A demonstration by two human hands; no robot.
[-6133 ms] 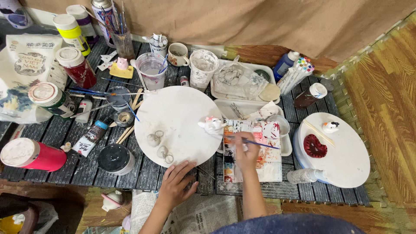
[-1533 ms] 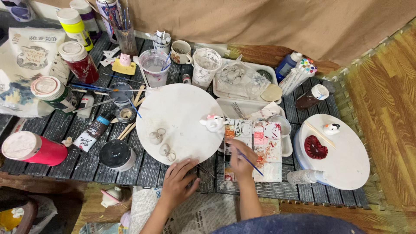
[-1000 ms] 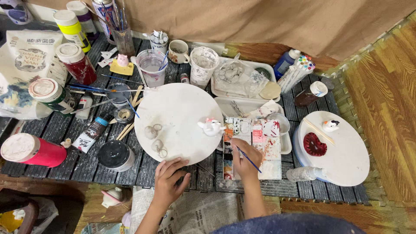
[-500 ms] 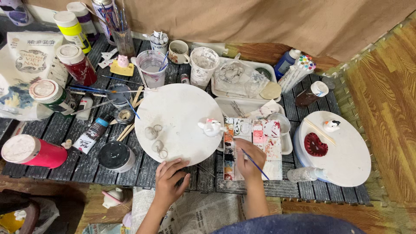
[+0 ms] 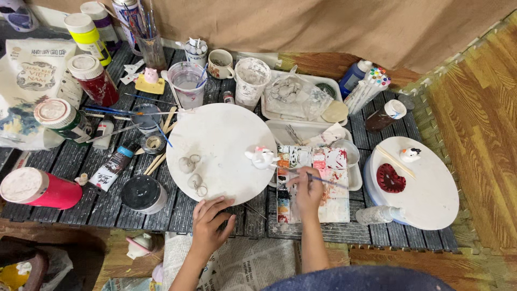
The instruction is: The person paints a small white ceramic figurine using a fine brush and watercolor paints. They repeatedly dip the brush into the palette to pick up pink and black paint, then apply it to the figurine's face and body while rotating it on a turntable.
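The right hand [image 5: 308, 189] is closed on a thin paintbrush [image 5: 315, 178], fingers pinched round the shaft; the brush lies nearly level, its tip pointing left toward a small white figurine [image 5: 262, 157]. Whether the tip touches the figurine cannot be told. The hand hovers over a paint-stained palette [image 5: 318, 180], a rectangular tray of wells smeared red, orange and pink.

The left hand [image 5: 211, 223] holds nothing: fingers loosely spread, fingertips resting at the near edge of the round white board [image 5: 222, 151]. The figurine stands on the right rim of this board. Four small pale ring-like pieces [image 5: 191, 171] lie on the board's lower left part, near the left hand.

Board and palette rest on a dark slatted desk [image 5: 75, 167]. Left of the board: a black round lid [image 5: 141, 193], a dark paint tube [image 5: 111, 168], a red jar with white lid [image 5: 37, 188]. Behind the board: a clear water cup [image 5: 188, 83] and a paint-smeared cup [image 5: 252, 82]. Right of the palette: a second round white board [image 5: 428, 186] carrying a dark red heart-shaped piece [image 5: 390, 179] and a small white figure [image 5: 410, 154]. Newspaper [image 5: 253, 264] lies on the floor under the forearms.
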